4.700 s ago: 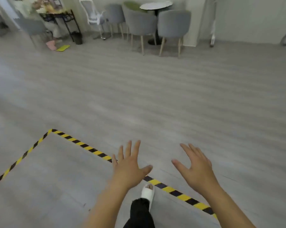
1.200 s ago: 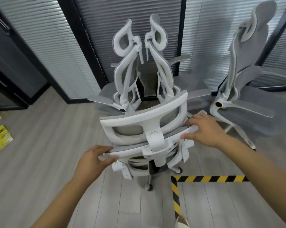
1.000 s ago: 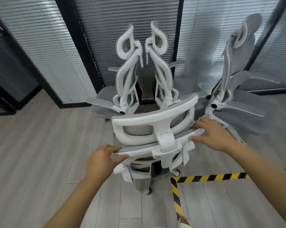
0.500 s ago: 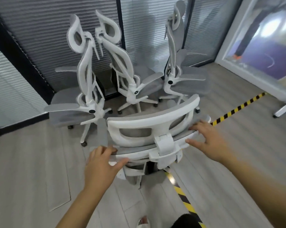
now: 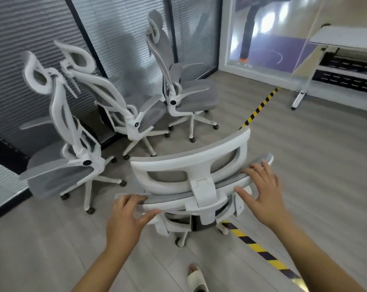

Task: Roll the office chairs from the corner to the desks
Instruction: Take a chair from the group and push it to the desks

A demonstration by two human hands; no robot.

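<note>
Grey floor (image 5: pixel 305 165) carries a chair (image 5: pixel 191 163); left hand (image 5: pixel 125 220) grips its back's rim, right hand (image 5: pixel 262 194) rests there, fingers spread.

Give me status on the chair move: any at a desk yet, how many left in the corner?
Done: nothing visible; no chair stands at the desk on the right. In hand: the near chair, left hand gripping its backrest edge, right hand laid flat on it, beside the striped floor tape. Left: three chairs in the corner.
</note>
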